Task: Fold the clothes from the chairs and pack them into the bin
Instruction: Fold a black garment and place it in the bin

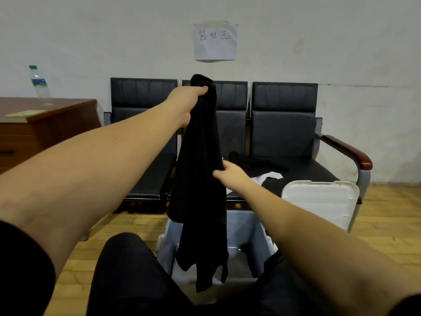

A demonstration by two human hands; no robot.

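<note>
- The left hand (190,100) is gripping the top of a long black cloth garment (200,179), its fingers clamped round the bunched fabric, and is holding it up in front of the row of black padded chairs (284,115).
- The garment is hanging unfolded, its lower end dangling over the open grey plastic bin (252,226) that is sitting on the wooden floor between the person's knees.
- The right hand (230,173) is reaching to the garment's right edge; its fingers are touching the cloth, but whether they are pinching it I cannot tell.
- Judging by this, folding of this piece is only beginning.
- The visible part of the bin's inside is looking bare, so packing seems hardly started.
- More black clothes (257,161) and a white piece (268,176) are lying on the right-hand seat, waiting to be folded.
- The bin's white plastic lid (319,201) is leaning against that chair, off the bin.
</note>
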